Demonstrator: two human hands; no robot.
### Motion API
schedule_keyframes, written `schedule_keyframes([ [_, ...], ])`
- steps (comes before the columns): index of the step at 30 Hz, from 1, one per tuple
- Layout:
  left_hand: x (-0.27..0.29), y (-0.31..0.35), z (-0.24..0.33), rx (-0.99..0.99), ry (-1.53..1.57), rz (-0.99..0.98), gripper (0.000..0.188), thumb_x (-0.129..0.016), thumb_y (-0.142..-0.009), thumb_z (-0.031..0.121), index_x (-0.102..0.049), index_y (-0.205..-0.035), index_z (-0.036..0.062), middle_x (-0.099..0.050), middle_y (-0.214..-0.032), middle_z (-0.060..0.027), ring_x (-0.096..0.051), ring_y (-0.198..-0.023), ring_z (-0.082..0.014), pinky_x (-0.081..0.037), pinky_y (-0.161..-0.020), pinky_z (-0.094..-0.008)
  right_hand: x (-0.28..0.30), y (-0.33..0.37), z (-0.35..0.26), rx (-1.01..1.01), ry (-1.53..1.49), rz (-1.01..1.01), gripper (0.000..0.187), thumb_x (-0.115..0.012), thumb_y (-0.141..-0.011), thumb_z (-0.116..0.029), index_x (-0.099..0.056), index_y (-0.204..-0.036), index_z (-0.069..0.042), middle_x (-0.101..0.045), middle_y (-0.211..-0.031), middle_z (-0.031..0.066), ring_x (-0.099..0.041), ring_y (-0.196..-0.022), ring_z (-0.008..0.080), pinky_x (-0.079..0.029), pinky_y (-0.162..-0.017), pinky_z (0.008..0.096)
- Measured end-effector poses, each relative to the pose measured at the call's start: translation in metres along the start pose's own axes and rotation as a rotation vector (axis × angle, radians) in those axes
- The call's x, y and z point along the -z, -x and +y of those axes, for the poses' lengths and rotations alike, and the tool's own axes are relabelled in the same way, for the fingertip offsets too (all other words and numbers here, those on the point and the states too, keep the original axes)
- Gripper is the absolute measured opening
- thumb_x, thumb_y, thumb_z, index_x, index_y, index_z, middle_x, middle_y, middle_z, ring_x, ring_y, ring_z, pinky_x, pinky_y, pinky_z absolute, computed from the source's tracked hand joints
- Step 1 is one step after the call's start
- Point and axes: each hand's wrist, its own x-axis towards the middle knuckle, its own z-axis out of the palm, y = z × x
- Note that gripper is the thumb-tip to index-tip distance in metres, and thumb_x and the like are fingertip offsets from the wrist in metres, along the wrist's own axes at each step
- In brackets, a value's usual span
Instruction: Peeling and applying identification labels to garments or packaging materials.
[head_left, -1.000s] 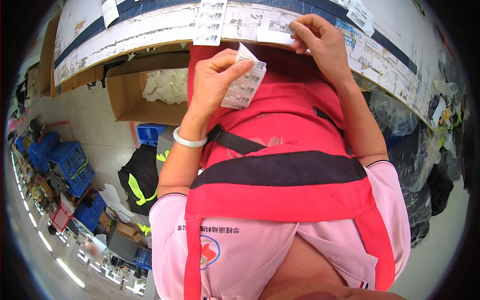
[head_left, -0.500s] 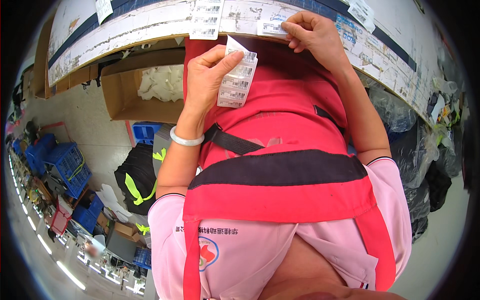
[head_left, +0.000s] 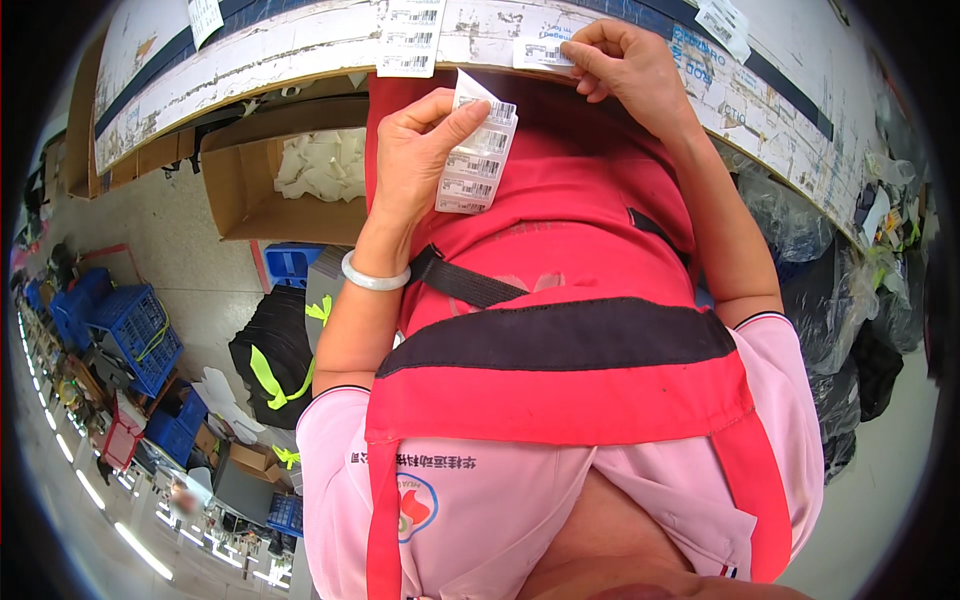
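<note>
My left hand (head_left: 415,150) is closed on a strip of white barcode labels (head_left: 472,168), thumb on top. The strip hangs in front of the red apron, just off the table edge, and its upper corner curls up into a point. At the table's edge, my right hand (head_left: 640,85) pinches the right end of a single white barcode label (head_left: 538,53) between thumb and forefinger. That label lies over the table edge; whether it sticks to the surface, I cannot tell. Between the hands and further left, another strip of barcode labels (head_left: 407,45) lies on the table, its near end at the edge.
The worn white table (head_left: 300,55) has a dark blue band along it. More labels (head_left: 722,28) lie at the far right, and a tag (head_left: 205,20) at the far left. Below left stands a cardboard box (head_left: 240,215) with white scraps. Plastic bags (head_left: 815,300) crowd the right side.
</note>
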Motion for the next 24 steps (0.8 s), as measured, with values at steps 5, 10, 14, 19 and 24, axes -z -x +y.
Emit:
schedule_keyframes([
  [5,0.0,0.0,0.001,0.009,0.008,0.003,0.013,-0.071,-0.086,0.01,-0.071,-0.092,-0.0009,-0.066,-0.078,-0.0007,-0.058,-0.067,-0.005,-0.045,-0.06,-0.0192,-0.004,0.001,-0.007,0.003,0.037,0.025,0.019,-0.064,-0.092,-0.02,-0.065,-0.094,-0.001,-0.063,-0.075,0.0004,-0.057,-0.061,0.0046,-0.049,-0.055,0.018],
  [10,0.0,-0.001,0.0,0.03,-0.018,0.01,0.013,-0.071,-0.086,0.011,-0.07,-0.092,-0.0011,-0.066,-0.078,-0.001,-0.057,-0.066,-0.0045,-0.044,-0.058,-0.0188,-0.012,0.005,-0.016,0.048,0.235,0.093,0.019,-0.063,-0.092,-0.02,-0.066,-0.093,0.0,-0.062,-0.072,0.0005,-0.058,-0.059,0.005,-0.05,-0.054,0.0189],
  [14,-0.006,-0.001,0.001,0.028,-0.032,0.009,0.012,-0.071,-0.086,0.01,-0.07,-0.091,-0.0012,-0.066,-0.078,-0.0007,-0.056,-0.066,-0.0041,-0.044,-0.058,-0.0189,-0.006,0.007,-0.017,0.037,0.21,0.088,0.019,-0.063,-0.092,-0.019,-0.065,-0.093,0.0,-0.062,-0.072,0.0007,-0.058,-0.06,0.0055,-0.05,-0.055,0.0191],
  [19,-0.007,0.005,0.003,0.033,-0.107,0.12,0.008,-0.068,-0.087,0.007,-0.07,-0.09,-0.0002,-0.065,-0.079,0.0015,-0.055,-0.069,-0.0037,-0.043,-0.062,-0.0196,0.035,0.017,0.0,0.155,-0.084,0.15,0.018,-0.063,-0.093,-0.019,-0.066,-0.095,-0.001,-0.063,-0.074,0.0022,-0.059,-0.061,0.0069,-0.05,-0.057,0.0207],
  [24,-0.006,0.001,0.001,0.02,-0.066,0.054,0.008,-0.067,-0.088,0.006,-0.069,-0.093,-0.0003,-0.065,-0.082,0.0015,-0.055,-0.072,-0.0034,-0.043,-0.064,-0.019,0.133,0.009,0.041,0.2,0.107,0.6,0.02,-0.068,-0.089,-0.021,-0.067,-0.091,-0.002,-0.064,-0.071,0.0015,-0.059,-0.059,0.0063,-0.048,-0.054,0.02],
])
